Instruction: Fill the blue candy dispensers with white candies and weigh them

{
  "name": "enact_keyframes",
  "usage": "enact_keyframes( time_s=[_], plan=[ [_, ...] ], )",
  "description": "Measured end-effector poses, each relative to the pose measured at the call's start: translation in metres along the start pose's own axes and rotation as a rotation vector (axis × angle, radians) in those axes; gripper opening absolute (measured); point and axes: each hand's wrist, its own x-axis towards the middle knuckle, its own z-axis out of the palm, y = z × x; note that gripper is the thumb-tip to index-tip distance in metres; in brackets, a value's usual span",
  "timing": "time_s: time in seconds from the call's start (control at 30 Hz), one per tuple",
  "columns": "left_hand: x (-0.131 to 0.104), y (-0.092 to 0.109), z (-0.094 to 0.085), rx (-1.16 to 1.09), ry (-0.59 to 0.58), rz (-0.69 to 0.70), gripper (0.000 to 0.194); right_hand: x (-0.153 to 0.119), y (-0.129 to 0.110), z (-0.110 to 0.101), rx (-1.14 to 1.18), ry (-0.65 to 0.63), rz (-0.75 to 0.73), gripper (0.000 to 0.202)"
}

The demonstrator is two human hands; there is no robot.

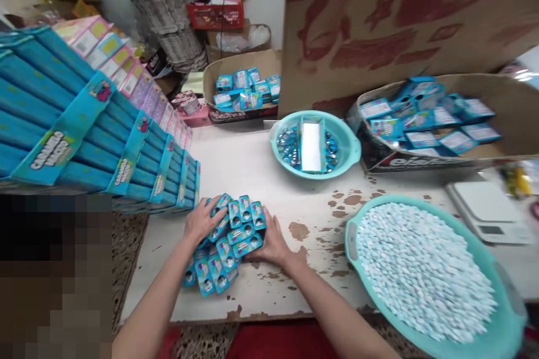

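Several small blue candy boxes [226, 253] stand packed together on the table, their printed ends with round holes facing up. My left hand [202, 221] lies against the left side of this cluster, its fingers curled over the upper boxes. From the right, my right hand [273, 242] grips the outer boxes, with the thumb along their side and the other fingers partly hidden. The boxes are squeezed between both hands, and some at the lower left sit at an angle, outside the grip.
Tall stacks of blue display boxes [69, 118] line the left edge. A teal basin [278, 164] holds shiny pieces and a box. At right are a big basin [357, 269] of pale blue candies, a scale [488, 202] and a carton [421, 164] of blue boxes.
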Motion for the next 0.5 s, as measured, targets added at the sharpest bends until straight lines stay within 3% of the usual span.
enact_keyframes(
  time_s=[0.07, 0.13, 0.23, 0.3, 0.37, 0.43, 0.5],
  plan=[
    [-0.001, -0.003, -0.004, 0.003, 0.028, 0.039, 0.056, -0.006, -0.007, -0.004, -0.053, -0.014, 0.043, 0.151],
    [-0.003, 0.001, -0.010, 0.014, 0.132, 0.077, 0.059, -0.027, -0.020, -0.023, -0.071, 0.050, 0.050, 0.144],
    [-0.010, 0.028, -0.018, -0.051, 0.358, 0.107, 0.057, -0.088, -0.040, -0.087, -0.081, 0.117, -0.189, 0.107],
    [-0.019, 0.068, -0.014, -0.176, 0.411, 0.135, 0.053, -0.143, -0.040, -0.148, -0.167, 0.224, -0.347, 0.079],
    [-0.033, 0.124, 0.002, -0.336, 0.328, 0.148, 0.048, -0.196, -0.019, -0.214, -0.275, 0.543, -0.298, 0.061],
    [-0.053, 0.192, 0.029, -0.530, 0.133, 0.116, 0.045, -0.238, 0.022, -0.276, -0.308, 0.887, -0.006, 0.044],
    [-0.073, 0.258, 0.059, -0.738, -0.074, 0.013, 0.046, -0.262, 0.077, -0.324, -0.253, 1.074, 0.385, 0.050]
  ],
)
